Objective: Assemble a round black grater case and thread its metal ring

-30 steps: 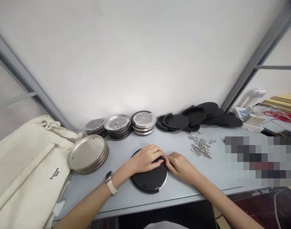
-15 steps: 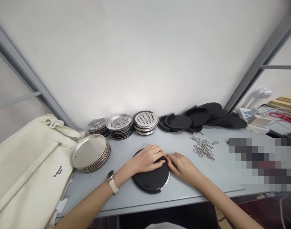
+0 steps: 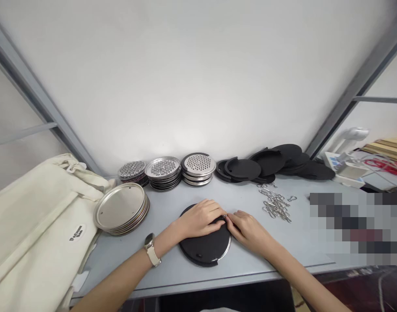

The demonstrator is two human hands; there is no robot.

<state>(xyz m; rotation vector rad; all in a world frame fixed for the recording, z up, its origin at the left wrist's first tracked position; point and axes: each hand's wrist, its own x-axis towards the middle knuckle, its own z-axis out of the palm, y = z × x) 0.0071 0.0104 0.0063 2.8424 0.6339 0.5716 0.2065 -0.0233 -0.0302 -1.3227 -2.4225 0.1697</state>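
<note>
A black round cover with a thin silvery rim along its right side (image 3: 205,247) lies on the grey table in front of me. My left hand (image 3: 200,220) rests over its upper part, with the fingers together and curled towards the right edge and the thumb on the black face. At that same upper right edge, my right hand (image 3: 247,229) is closed in a pinch, its fingertips meeting those of the left. A small metallic glint shows between the fingertips, too covered to make out. Small metal snap clips (image 3: 275,207) lie in a loose heap to the right.
Along the wall stand stacks of perforated metal grater discs (image 3: 198,164) and a pile of black round covers (image 3: 244,170). A stack of plain metal discs (image 3: 120,207) sits at left, beside a cream canvas bag (image 3: 38,225). White electrical items (image 3: 351,171) are at right.
Both hands stay at the upper right edge of the black cover, with only slight finger movement. The whole view shifts a little as the head moves.
</note>
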